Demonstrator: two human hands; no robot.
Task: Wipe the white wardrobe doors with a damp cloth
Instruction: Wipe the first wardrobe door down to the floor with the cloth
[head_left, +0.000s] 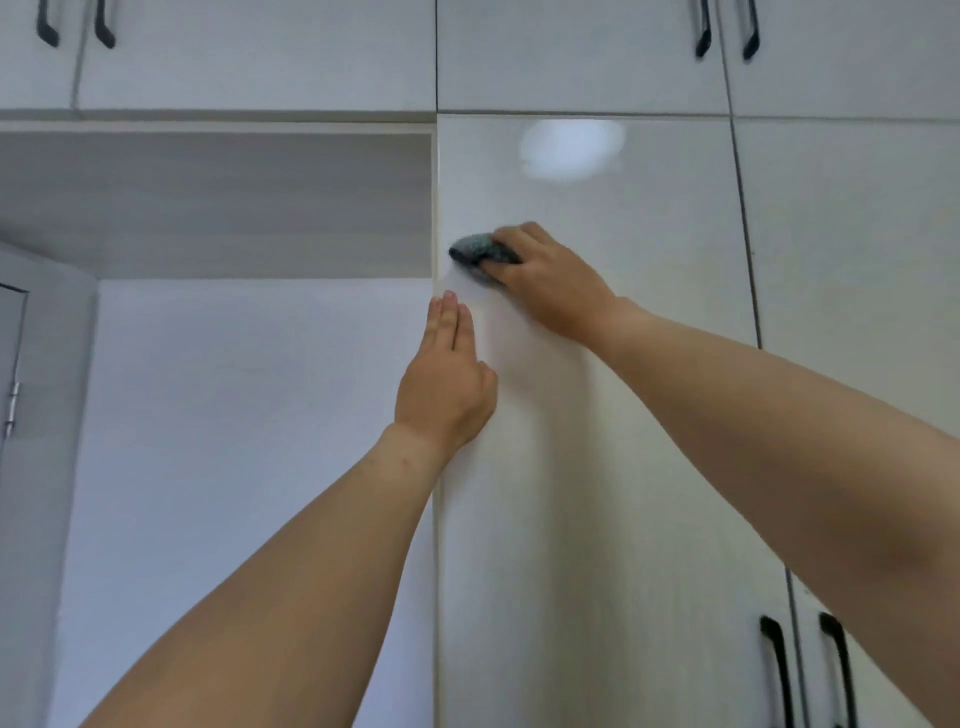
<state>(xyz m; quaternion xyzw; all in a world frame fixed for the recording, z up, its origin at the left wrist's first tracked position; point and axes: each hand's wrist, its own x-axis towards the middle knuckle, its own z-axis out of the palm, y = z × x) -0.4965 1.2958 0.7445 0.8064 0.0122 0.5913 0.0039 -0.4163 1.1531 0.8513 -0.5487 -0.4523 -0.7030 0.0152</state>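
Right hand (545, 280) grips a bunched dark teal cloth (480, 249), fingers curled over it, and presses it against the glossy white wardrobe door (597, 415); the cloth sits near the door's left edge, in its upper part, protruding leftward past the fingertips. Left hand (447, 379) lies flat against the same door just below and left of the cloth, fingers straight and together, pointing up, at the door's left edge; the two hands are near but not touching. Both forearms are bare and reach up from the bottom of the view, the right one crossing in front of the lower door and partly covering the seam to the neighbouring door (857, 312) on the right. A bright blurred reflection (571, 148) sits on the door above the cloth. Two black handles (808, 670) show at lower right, one on each side of that seam. Above run upper cabinet doors (576, 52) with black handles at top left (75, 23) and top right (727, 28). Left of the wiped door is an open recess (218, 202) under the upper cabinets, with a pale wall (249, 467) below it. At far left, a grey door edge with a metal hinge (11, 408).
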